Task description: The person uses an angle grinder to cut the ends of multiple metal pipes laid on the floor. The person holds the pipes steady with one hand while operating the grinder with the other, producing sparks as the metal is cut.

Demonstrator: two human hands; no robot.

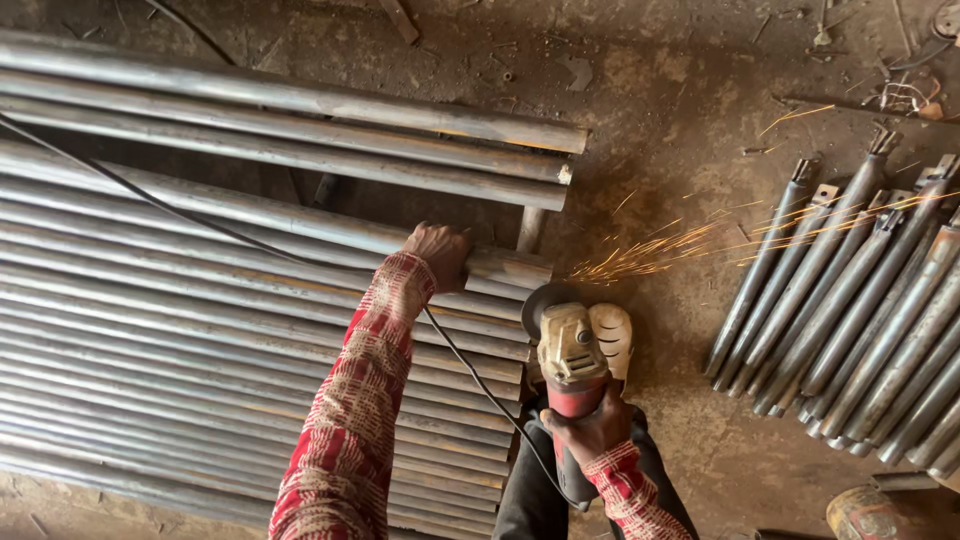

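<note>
The left hand [440, 250] grips a steel pipe [500, 265], fingers curled over it; the right hand [590, 430] clamps the angle grinder [572, 362], throwing sparks [650, 255].

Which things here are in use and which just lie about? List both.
In use: angle grinder in right hand; steel pipe under left hand; sparks.
Lying about: finished pipes at right; paint tin; scrap bits.

Bare, dusty dirt floor [660, 110] fills the upper frame, strewn with metal scraps [905, 95] at upper right.
</note>
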